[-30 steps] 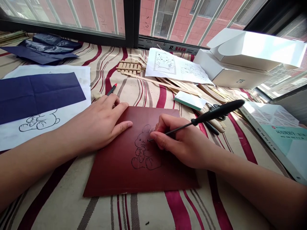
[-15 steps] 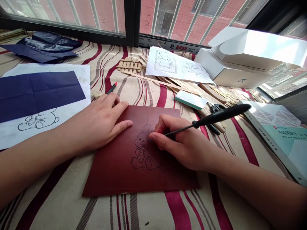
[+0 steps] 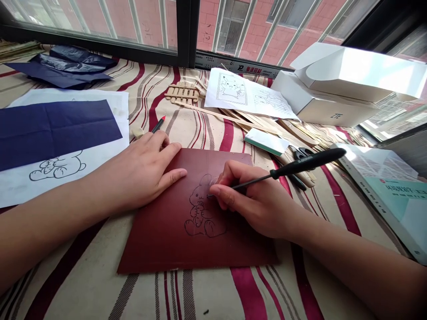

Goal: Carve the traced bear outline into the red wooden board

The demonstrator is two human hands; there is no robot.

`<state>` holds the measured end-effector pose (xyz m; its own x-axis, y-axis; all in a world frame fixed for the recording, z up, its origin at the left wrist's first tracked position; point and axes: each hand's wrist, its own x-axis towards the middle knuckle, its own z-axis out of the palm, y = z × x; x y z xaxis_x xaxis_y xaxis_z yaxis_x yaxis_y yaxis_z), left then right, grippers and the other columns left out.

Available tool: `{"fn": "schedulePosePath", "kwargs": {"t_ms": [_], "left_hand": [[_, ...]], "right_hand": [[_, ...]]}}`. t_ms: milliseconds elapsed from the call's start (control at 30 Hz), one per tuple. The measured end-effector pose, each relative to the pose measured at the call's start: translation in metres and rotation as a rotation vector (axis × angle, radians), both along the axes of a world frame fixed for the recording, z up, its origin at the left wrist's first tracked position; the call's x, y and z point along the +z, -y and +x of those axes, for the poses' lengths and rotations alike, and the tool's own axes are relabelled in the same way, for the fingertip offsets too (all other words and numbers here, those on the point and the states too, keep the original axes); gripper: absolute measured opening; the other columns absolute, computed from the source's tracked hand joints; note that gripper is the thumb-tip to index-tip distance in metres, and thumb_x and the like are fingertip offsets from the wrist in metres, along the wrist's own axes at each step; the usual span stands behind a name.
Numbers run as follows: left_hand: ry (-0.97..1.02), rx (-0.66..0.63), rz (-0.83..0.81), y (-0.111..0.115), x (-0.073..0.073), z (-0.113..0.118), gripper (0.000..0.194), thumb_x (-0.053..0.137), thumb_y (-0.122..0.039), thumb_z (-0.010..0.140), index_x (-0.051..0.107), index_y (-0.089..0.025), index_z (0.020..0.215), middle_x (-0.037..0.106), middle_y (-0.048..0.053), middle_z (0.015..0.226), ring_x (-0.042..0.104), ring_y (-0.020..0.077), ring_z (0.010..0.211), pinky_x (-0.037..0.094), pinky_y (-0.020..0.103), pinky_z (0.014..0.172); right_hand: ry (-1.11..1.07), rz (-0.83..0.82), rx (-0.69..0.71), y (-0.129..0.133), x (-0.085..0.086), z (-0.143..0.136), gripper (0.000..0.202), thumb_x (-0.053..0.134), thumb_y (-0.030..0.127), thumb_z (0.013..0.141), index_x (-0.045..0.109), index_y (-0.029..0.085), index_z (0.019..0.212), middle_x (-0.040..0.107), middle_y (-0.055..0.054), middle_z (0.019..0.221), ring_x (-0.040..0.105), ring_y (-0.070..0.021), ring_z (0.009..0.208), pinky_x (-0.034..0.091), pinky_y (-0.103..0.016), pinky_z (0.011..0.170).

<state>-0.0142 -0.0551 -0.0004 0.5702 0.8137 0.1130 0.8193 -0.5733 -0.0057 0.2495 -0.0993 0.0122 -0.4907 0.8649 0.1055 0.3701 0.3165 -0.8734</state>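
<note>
A dark red board [image 3: 160, 249] lies flat on the striped cloth, carrying a line drawing of a bunny-like animal [image 3: 200, 218] holding a carrot. My left hand [image 3: 150, 166] rests palm down over the board's upper left edge, thumb apart from the fingers, holding nothing. In my right hand [image 3: 250, 195] is a thin-shafted tool with a black handle [image 3: 307, 163], much like a screwdriver or an awl. The fingers pinch its metal shaft low down, and the tip meets the drawing near the animal's face. Part of the drawing's right side is hidden by the fingers.
At left, dark blue carbon-like paper [image 3: 60, 129] covers a white drawing sheet [image 3: 20, 191]. A red-tipped pen [image 3: 159, 124] lies beyond my left hand. Farther back are wooden sticks [image 3: 233, 116], a printed sheet [image 3: 247, 93], scissors [image 3: 302, 152], a white box [image 3: 333, 111] and a book [image 3: 393, 191].
The whole view has shifted slightly. The tool's handle has tilted a little, its tip still near the animal's face. My left hand stays in place on the board.
</note>
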Motion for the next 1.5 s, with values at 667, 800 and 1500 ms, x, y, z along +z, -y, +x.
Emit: {"fn": "schedulePosePath", "kwargs": {"t_ms": [667,800,1500], "left_hand": [[0.008,0.004,0.009,-0.0006,-0.0005,0.0009,0.07,0.019,-0.064,0.108,0.066,-0.017,0.13,0.059,0.018,0.123,0.061,0.0384,0.116,0.05,0.055,0.109],[0.017,0.01,0.002,-0.0004,-0.0001,0.0003,0.067,0.022,-0.063,0.107,0.066,-0.018,0.131,0.059,0.017,0.123,0.061,0.0379,0.116,0.049,0.054,0.108],[0.008,0.012,0.0,0.0001,-0.0001,0.0011,0.064,0.025,-0.061,0.107,0.066,-0.018,0.13,0.06,0.018,0.125,0.06,0.0383,0.118,0.049,0.054,0.11]], "right_hand": [[0.004,-0.012,-0.004,0.0006,-0.0012,0.0019,0.028,0.065,0.031,0.104,0.055,0.024,0.08,0.066,0.003,0.07,0.059,-0.0118,0.063,0.046,-0.026,0.059],[0.027,0.011,0.001,0.0012,-0.0012,0.0022,0.027,0.065,0.03,0.104,0.055,0.024,0.08,0.067,0.003,0.072,0.058,-0.0119,0.062,0.045,-0.027,0.059],[0.05,-0.017,0.025,-0.0008,0.0016,0.001,0.027,0.066,0.031,0.104,0.055,0.023,0.081,0.066,0.002,0.073,0.058,-0.0131,0.067,0.045,-0.028,0.062]]}}
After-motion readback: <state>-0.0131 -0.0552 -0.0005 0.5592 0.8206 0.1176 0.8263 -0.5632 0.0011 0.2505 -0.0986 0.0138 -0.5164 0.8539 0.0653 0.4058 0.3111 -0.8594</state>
